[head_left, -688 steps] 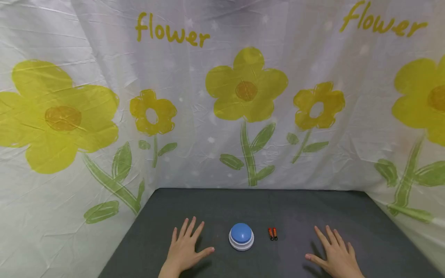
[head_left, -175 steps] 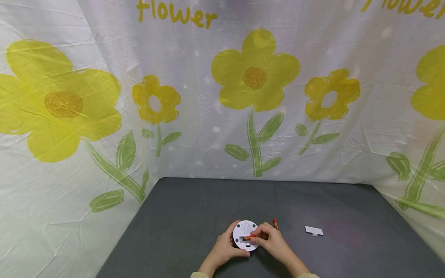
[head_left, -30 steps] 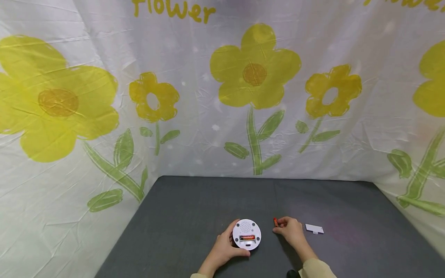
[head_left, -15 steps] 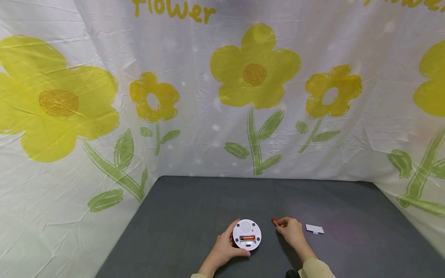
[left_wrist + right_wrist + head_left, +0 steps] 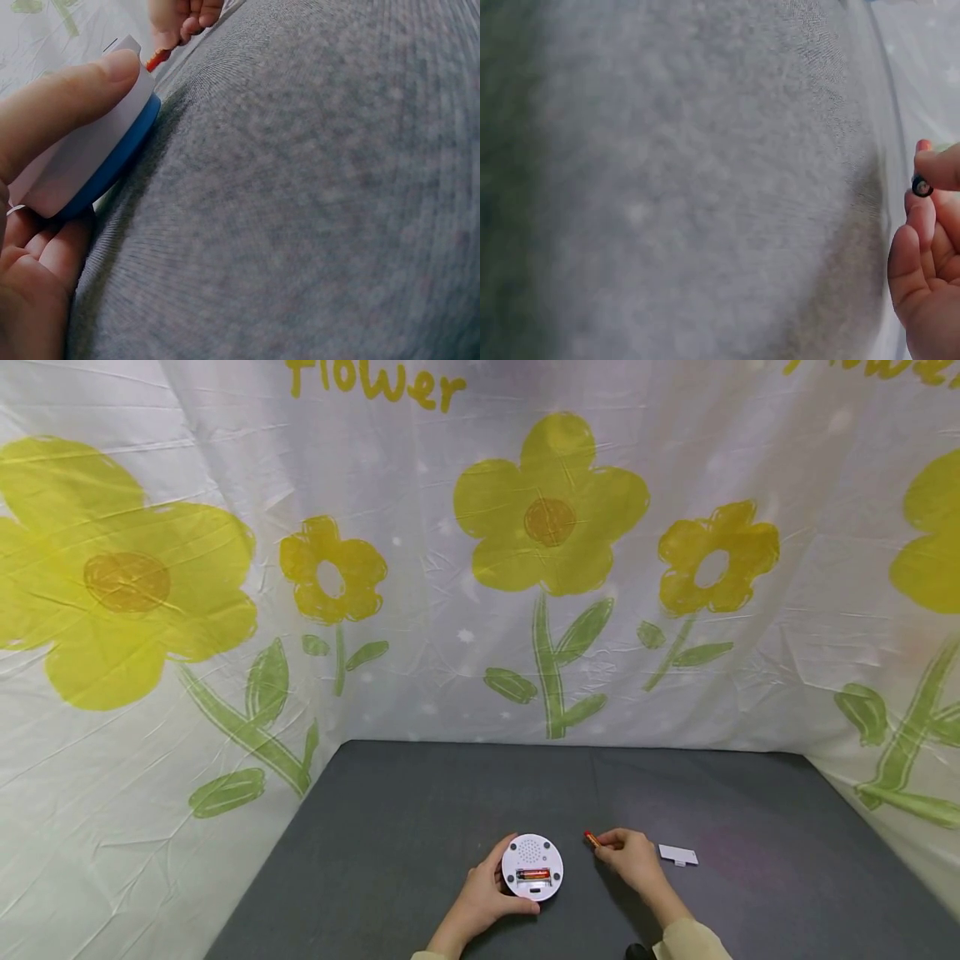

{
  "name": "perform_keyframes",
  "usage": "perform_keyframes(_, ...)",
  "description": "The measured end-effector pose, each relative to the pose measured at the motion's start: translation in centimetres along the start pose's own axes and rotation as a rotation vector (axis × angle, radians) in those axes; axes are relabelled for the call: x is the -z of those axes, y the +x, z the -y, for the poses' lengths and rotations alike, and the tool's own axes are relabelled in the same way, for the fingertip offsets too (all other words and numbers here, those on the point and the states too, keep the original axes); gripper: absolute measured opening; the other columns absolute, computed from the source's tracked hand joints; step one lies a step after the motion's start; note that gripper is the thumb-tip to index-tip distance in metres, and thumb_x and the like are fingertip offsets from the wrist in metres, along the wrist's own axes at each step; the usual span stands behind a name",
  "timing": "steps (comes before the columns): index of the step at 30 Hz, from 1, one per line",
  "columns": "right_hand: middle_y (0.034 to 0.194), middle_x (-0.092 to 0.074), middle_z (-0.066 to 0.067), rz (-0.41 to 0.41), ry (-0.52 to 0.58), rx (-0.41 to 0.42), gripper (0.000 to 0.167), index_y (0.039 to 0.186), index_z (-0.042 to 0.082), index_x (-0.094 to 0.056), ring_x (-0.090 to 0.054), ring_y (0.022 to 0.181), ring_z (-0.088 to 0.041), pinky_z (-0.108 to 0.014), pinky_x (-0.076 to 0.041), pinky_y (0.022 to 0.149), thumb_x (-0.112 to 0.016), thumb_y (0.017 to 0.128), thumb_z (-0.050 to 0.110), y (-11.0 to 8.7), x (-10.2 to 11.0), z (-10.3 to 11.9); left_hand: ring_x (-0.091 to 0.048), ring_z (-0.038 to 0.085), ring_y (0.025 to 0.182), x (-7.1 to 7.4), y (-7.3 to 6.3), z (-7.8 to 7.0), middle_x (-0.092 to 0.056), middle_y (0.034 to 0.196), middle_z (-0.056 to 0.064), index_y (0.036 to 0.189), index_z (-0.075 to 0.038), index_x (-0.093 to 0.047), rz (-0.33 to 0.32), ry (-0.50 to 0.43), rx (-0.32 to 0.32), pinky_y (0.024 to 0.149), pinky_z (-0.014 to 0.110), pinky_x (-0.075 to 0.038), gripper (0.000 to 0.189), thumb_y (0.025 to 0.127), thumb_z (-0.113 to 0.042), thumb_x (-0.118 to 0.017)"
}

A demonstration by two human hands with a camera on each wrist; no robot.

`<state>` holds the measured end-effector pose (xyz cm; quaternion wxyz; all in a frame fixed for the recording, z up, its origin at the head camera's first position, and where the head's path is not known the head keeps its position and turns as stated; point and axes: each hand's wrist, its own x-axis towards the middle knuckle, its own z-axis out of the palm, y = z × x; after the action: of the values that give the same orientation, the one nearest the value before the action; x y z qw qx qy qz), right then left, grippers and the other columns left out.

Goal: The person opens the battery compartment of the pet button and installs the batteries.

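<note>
My left hand (image 5: 483, 891) grips a round push button (image 5: 531, 847) turned upside down, its white base with small dark feet facing up. In the left wrist view the blue dome (image 5: 124, 157) shows underneath, with the thumb over the white rim. One red-and-black battery (image 5: 534, 874) lies in the base's uncovered battery compartment, with a bare strip of compartment below it. To the right, my right hand (image 5: 632, 857) pinches a second battery (image 5: 592, 838) between thumb and fingers. In the right wrist view this battery's dark end (image 5: 922, 186) points at the camera.
A white battery cover (image 5: 678, 855) with a small tab lies on the dark grey tabletop (image 5: 450, 793), right of my right hand. A flower-printed cloth (image 5: 420, 652) hangs behind and at both sides. A black rounded object (image 5: 638, 952) shows by the right sleeve.
Earlier the button stood dome up with both batteries on the table; later one battery was put in the base. Over the last second, my right hand has taken the second battery and tilted it left.
</note>
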<state>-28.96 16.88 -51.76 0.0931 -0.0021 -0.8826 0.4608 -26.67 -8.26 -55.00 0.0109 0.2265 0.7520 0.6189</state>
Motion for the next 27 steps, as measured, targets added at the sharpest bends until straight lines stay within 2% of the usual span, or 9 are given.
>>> perform_keyframes(5,0.072,-0.064,-0.001,0.014,0.047,0.000,0.010,0.081,0.004,-0.070,-0.054,0.063,-0.011,-0.025,-0.042,0.057,-0.074,0.072,0.004,-0.3,0.3,1.0,-0.055,0.013,0.105,0.1,0.0,-0.1,-0.055,0.122,0.012,0.140,0.000,-0.034,-0.008,-0.010,0.015,0.085,0.021,-0.043,0.099,0.057,-0.009,-0.088)
perform_keyframes(14,0.068,-0.060,0.002,0.043,0.157,0.083,0.012,0.083,0.005,-0.069,-0.053,0.061,-0.009,-0.022,-0.042,0.056,-0.070,0.072,-0.001,-0.6,-0.1,2.6,-0.054,0.013,0.105,0.2,0.0,0.0,-0.054,0.123,0.009,0.141,-0.004,-0.035,-0.016,-0.018,0.056,0.084,0.019,-0.043,0.099,0.058,-0.010,-0.088)
perform_keyframes(22,0.070,-0.058,0.005,0.062,0.099,0.186,0.013,0.084,0.008,-0.068,-0.050,0.061,-0.006,-0.022,-0.041,0.055,-0.070,0.074,0.001,-1.3,-0.4,3.7,-0.052,0.014,0.109,0.1,0.0,-0.1,-0.052,0.126,0.010,0.141,-0.003,-0.034,-0.011,-0.023,0.067,0.085,0.019,-0.042,0.098,0.059,-0.008,-0.088)
perform_keyframes(27,0.071,-0.060,0.007,0.088,0.081,0.204,0.014,0.084,0.011,-0.068,-0.052,0.061,-0.006,-0.022,-0.043,0.056,-0.068,0.075,0.001,-1.7,-0.5,3.7,-0.052,0.015,0.109,0.0,0.0,-0.4,-0.051,0.128,0.010,0.142,-0.004,-0.033,-0.006,-0.031,0.077,0.084,0.018,-0.042,0.099,0.059,-0.008,-0.087)
